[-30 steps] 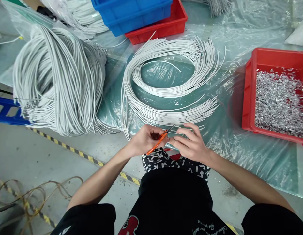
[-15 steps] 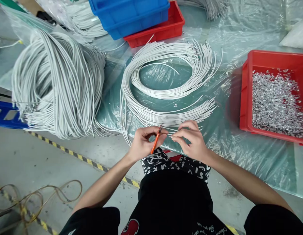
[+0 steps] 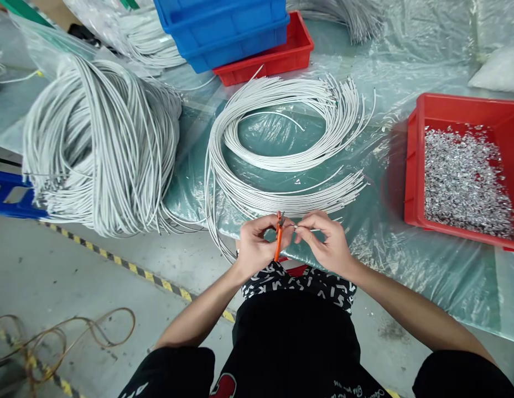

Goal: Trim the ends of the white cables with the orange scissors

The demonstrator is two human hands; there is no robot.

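My left hand (image 3: 260,243) is closed around small orange-handled cutters (image 3: 278,243), whose dark metal tip points up and away from me. At the table edge my right hand (image 3: 326,239) pinches the end of a white cable (image 3: 296,226) between thumb and fingertips. That end lies just right of the cutters, close to my left fingertips; whether the left fingers also grip the cable is hard to make out. Beyond both hands lies a looped bundle of white cables (image 3: 273,161), its loose ends pointing right.
A big coil of white cables (image 3: 103,149) sits at the left. On the right, a red bin (image 3: 414,166) holds many small shiny metal pieces (image 3: 464,182). Blue bins (image 3: 235,41) and a red tray (image 3: 277,63) stand at the back. Plastic sheet (image 3: 389,260) covers the table.
My left hand has moved right with the cutters, bringing them closer to my right hand. The cutters have turned more upright. My right hand keeps its pinch.
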